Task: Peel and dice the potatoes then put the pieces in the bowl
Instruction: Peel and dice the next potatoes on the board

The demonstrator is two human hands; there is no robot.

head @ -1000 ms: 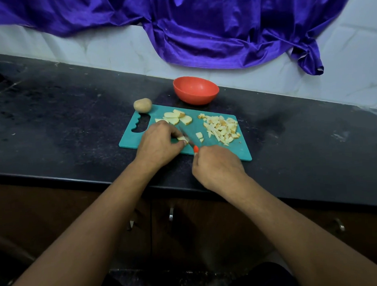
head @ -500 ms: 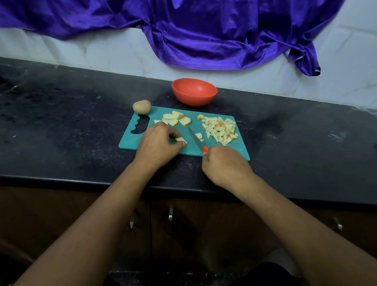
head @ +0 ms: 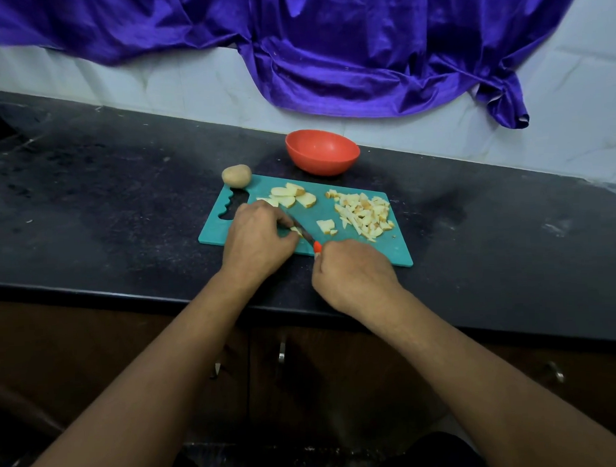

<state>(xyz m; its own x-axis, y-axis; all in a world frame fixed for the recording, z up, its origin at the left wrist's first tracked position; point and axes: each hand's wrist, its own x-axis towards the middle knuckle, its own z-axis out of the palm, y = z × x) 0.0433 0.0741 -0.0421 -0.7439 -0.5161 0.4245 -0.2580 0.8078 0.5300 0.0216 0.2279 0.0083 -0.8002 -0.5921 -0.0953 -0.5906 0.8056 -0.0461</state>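
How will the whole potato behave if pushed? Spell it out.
The potato looks rounded, so a push would likely roll it along the counter. Its skin is still on and looks dry, so probably not slippery. It seems firm, unlikely to squash.

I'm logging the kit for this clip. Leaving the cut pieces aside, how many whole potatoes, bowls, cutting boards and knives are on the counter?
whole potato: 1
red bowl: 1
teal cutting board: 1
knife: 1
Total: 4
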